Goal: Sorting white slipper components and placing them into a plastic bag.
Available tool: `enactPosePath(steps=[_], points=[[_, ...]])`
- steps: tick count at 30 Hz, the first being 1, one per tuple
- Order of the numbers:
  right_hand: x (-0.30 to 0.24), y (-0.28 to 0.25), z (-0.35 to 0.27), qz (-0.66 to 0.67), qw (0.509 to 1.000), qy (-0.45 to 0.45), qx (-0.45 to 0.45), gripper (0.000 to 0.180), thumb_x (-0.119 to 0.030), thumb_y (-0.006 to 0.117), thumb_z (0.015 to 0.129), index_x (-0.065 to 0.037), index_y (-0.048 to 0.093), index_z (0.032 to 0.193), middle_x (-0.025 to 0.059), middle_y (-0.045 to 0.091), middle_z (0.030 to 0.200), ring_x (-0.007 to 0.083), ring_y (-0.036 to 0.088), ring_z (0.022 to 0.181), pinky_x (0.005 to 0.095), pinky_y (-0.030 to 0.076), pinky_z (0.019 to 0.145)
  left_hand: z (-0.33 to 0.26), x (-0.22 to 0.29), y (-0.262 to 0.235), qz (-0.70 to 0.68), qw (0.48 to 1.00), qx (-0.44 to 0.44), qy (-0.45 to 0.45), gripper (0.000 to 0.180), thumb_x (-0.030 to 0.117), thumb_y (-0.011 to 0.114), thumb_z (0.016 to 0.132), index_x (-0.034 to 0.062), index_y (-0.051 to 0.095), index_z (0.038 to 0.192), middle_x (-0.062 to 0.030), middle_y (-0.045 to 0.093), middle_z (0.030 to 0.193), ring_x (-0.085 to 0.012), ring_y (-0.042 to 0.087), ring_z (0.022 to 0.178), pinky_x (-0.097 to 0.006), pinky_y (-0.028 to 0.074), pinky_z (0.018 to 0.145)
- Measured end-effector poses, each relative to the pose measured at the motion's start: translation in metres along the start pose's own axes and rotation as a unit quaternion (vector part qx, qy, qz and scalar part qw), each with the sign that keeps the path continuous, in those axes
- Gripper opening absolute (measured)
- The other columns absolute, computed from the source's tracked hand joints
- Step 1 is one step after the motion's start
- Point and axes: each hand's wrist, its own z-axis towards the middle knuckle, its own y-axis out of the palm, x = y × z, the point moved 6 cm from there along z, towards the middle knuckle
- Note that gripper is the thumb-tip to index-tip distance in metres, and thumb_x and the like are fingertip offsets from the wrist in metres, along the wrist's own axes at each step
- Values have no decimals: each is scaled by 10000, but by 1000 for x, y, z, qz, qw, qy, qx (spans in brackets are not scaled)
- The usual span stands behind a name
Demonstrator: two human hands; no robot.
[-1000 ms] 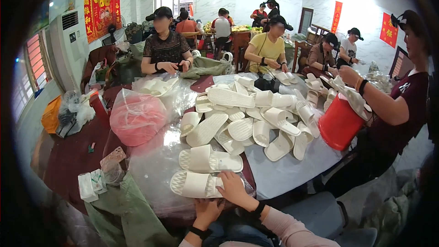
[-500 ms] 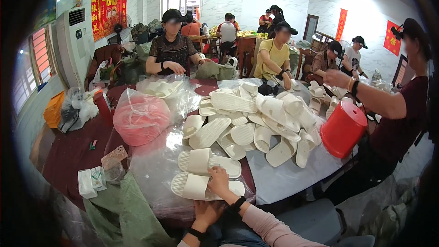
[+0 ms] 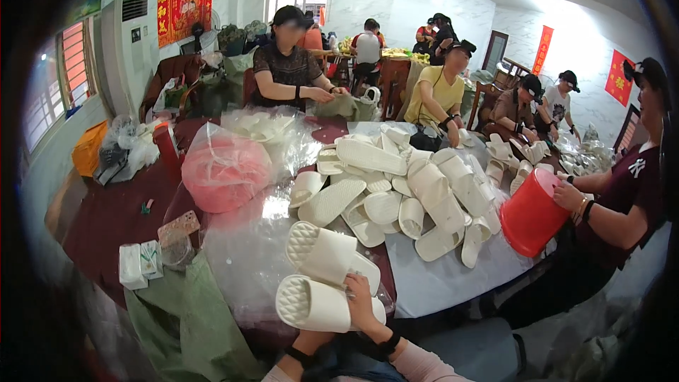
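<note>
A pair of cream slide slippers lies side by side in front of me, the far slipper [image 3: 318,251] next to the near slipper [image 3: 311,304]. Both are tilted, their quilted footbeds facing me. My right hand [image 3: 362,303] is closed on the pair at its right end, its fingers reaching in between the two. Below the near slipper, my left hand [image 3: 312,341] comes up under its edge; its fingers are hidden. Just beyond is a heap of matching slippers [image 3: 396,191], piled with soles and straps facing various ways.
A pink bundle in clear plastic [image 3: 225,173] sits left of the heap. Right of it, a co-worker holds a red bucket [image 3: 532,212]. A phone [image 3: 178,228], tissue packs [image 3: 141,265] and green cloth [image 3: 185,311] lie at left. Other people work across the table.
The pair of slippers has tipped up from lying flat on the table, with my hands on it. The co-worker at right has lowered both hands to the red bucket, which now leans.
</note>
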Motion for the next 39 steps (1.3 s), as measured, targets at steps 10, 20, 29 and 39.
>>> enactPosePath(steps=[10,20,29,39], points=[[16,-74,-39,73,996,50,-25,298,-81,688,702,-30,590,979,107,541,1004,254,514,950,309,404,825,28,-12,-9,-91,988,-63,-106,647,389,470,826,26,332,1344,-283,339,1330,-495,316,1209,-611,208,985],[27,-88,-47,204,967,155,14,283,-5,679,713,-36,600,983,64,559,984,160,548,905,256,435,786,66,27,-15,-218,971,-56,-79,466,352,522,822,26,492,1154,-177,526,1197,-395,482,1088,-549,331,903],[15,-104,-40,213,965,149,44,203,63,604,769,-13,582,956,45,523,983,122,541,887,230,438,766,51,23,-31,-40,997,-64,-34,477,126,470,817,107,443,1293,-128,584,1026,-292,567,911,-426,423,829],[26,-130,-35,386,873,265,137,186,-100,438,921,-22,548,1049,25,569,932,97,554,846,230,466,752,38,20,-116,-311,950,-28,10,577,-23,498,715,142,476,1267,-96,596,1005,-258,604,760,-354,501,683]])
